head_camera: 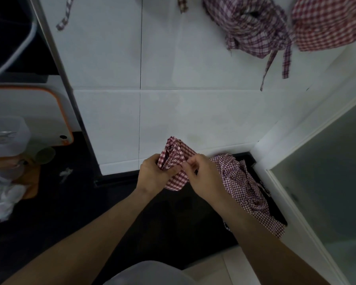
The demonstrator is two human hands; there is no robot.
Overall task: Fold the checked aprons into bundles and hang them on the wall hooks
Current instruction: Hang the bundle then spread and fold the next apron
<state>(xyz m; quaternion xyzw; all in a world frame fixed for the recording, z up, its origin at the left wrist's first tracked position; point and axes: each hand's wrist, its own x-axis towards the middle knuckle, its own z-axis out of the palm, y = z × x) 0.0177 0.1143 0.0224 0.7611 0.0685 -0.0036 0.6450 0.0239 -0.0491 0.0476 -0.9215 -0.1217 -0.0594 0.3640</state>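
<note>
Your left hand [152, 173] and right hand [201, 175] both grip one apron [176, 159]; one more apron on the counter [247, 188], two bundles on the wall [253, 25].

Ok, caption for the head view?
Both hands, left and right, bundle a checked apron below two hung bundles.

A rolled apron [174, 161] sits between the left hand [152, 173] and right hand [201, 175], above the bench [115, 202]. Right of them a loose apron [247, 186] lies on it. Two bundles [253, 25] hang on the wall [193, 99] above, side by side.
</note>
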